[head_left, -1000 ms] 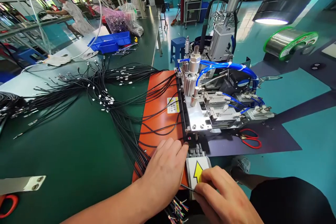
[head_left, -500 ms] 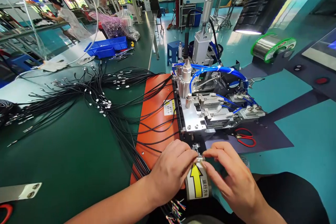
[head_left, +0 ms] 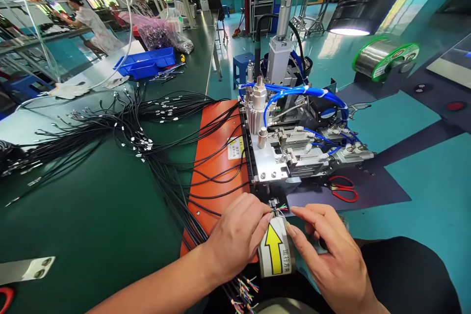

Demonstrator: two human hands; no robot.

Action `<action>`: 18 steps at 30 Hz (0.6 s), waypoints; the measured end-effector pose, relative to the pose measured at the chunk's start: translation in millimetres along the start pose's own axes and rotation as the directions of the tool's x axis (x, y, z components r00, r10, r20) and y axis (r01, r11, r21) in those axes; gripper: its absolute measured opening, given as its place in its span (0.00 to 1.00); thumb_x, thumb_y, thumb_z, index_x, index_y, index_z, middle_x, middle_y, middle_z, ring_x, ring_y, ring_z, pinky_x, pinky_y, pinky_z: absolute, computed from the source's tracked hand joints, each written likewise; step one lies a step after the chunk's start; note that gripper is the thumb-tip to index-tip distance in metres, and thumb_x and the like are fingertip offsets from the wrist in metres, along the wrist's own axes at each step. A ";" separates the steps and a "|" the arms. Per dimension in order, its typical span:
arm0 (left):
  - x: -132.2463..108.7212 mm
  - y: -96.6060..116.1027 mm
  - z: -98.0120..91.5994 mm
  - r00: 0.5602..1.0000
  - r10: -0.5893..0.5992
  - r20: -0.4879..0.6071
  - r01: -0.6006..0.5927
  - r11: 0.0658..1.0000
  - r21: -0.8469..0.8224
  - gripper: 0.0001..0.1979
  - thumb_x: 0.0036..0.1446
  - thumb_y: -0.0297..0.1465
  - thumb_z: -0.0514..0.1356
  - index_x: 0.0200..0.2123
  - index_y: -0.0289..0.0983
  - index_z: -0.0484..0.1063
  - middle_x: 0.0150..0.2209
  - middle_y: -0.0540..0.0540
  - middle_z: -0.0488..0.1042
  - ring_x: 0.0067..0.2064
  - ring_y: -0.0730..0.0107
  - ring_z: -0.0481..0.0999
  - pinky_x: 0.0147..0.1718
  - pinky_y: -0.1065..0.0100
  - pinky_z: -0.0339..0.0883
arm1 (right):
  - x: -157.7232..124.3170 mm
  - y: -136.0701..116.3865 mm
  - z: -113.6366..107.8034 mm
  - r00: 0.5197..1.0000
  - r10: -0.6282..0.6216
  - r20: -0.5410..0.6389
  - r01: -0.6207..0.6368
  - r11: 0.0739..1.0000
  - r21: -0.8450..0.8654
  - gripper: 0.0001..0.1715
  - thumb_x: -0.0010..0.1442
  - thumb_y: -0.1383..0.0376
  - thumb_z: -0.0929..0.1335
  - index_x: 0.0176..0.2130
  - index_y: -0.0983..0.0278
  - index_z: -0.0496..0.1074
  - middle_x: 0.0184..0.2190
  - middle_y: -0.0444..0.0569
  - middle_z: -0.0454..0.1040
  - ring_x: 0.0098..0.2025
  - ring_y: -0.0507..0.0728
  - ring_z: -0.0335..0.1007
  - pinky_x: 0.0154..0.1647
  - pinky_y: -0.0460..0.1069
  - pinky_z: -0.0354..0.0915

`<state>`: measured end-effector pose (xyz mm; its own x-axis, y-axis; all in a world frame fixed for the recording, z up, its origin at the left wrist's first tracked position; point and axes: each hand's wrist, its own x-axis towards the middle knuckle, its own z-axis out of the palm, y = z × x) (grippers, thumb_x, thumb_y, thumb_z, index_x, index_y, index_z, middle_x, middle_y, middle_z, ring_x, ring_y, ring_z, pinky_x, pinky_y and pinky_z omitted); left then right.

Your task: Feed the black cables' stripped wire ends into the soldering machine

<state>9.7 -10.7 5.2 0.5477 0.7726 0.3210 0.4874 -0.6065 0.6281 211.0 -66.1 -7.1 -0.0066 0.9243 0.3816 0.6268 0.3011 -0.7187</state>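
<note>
My left hand (head_left: pixel 239 230) pinches a black cable just behind its stripped end, above the machine's front. Thin coloured wires (head_left: pixel 282 208), red, green and white among them, fan out past its fingertips. To the right, my right hand (head_left: pixel 331 248) has thumb and index finger apart, close to these wires, with nothing visible between them. Below both hands is a round metal part with a white label and yellow arrow (head_left: pixel 274 250). A bundle of stripped cable ends (head_left: pixel 245 294) hangs below my left wrist.
Ahead stands a pneumatic machine (head_left: pixel 287 142) with blue hoses and an orange cover (head_left: pixel 217 157). Black cables (head_left: pixel 162 171) spread over the green table. Red-handled scissors (head_left: pixel 344 189) lie to the right, below a solder spool (head_left: pixel 386 59). Two people sit at the far left.
My right thumb and index finger have moved slightly apart and right from the cable end. The coloured wires now show, splayed out. My left hand stays nearly in place.
</note>
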 end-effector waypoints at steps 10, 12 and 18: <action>-0.3 0.0 -0.9 0.999 -0.028 0.020 0.028 1.000 0.004 0.11 0.71 0.29 0.50 0.41 0.34 0.72 0.35 0.44 0.70 0.37 0.68 0.67 0.36 0.66 0.64 | -0.1 -3.5 7.0 0.999 -0.040 -0.014 0.040 0.999 -0.019 0.15 0.67 0.69 0.66 0.53 0.61 0.72 0.43 0.52 0.68 0.43 0.55 0.68 0.41 0.50 0.68; -0.7 -0.4 -0.7 0.999 -0.034 0.028 0.034 0.999 0.012 0.11 0.71 0.29 0.50 0.40 0.34 0.71 0.35 0.45 0.70 0.37 0.68 0.67 0.37 0.66 0.63 | 2.1 -4.5 8.3 0.999 -0.044 -0.028 0.043 0.999 -0.009 0.12 0.67 0.70 0.67 0.50 0.62 0.73 0.42 0.52 0.68 0.42 0.55 0.68 0.40 0.50 0.68; -0.4 -1.2 0.5 0.998 -0.041 0.045 0.040 0.998 0.039 0.12 0.72 0.29 0.49 0.38 0.34 0.70 0.35 0.45 0.69 0.37 0.67 0.66 0.36 0.66 0.62 | 8.6 -5.6 14.9 0.997 -0.067 -0.033 0.067 0.998 0.021 0.06 0.66 0.72 0.67 0.43 0.63 0.72 0.38 0.50 0.68 0.40 0.54 0.68 0.40 0.49 0.67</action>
<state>9.2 -10.4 3.9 0.5573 0.7878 0.2623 0.5348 -0.5823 0.6124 195.8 -56.3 -8.4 -0.0228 0.8939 0.4476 0.6087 0.3676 -0.7031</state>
